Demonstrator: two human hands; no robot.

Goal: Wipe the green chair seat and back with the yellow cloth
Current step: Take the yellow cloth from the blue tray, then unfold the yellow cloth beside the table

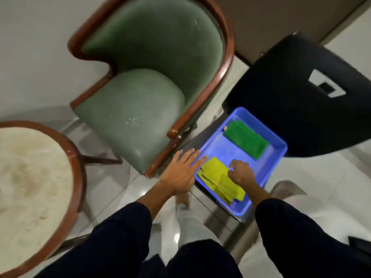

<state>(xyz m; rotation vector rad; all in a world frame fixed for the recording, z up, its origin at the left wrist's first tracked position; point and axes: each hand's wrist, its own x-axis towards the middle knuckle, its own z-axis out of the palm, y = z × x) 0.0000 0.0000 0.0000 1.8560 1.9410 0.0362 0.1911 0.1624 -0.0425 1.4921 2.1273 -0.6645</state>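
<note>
The green chair (138,109) with a brown wooden frame stands ahead, its padded seat and curved back bare. To its right a blue tray (279,143) holds the folded yellow cloth (218,181) at its near end. My right hand (242,172) rests on the yellow cloth's right edge with fingers curled; whether it grips the cloth is unclear. My left hand (181,171) hovers flat with fingers spread at the tray's left rim, its fingertips just reaching the cloth's corner.
A folded green cloth (248,140) lies at the tray's far end. The tray sits on a black chair (301,93) at the right. A round marble-topped table (30,187) with a wooden rim stands at the left. The floor is glossy tile.
</note>
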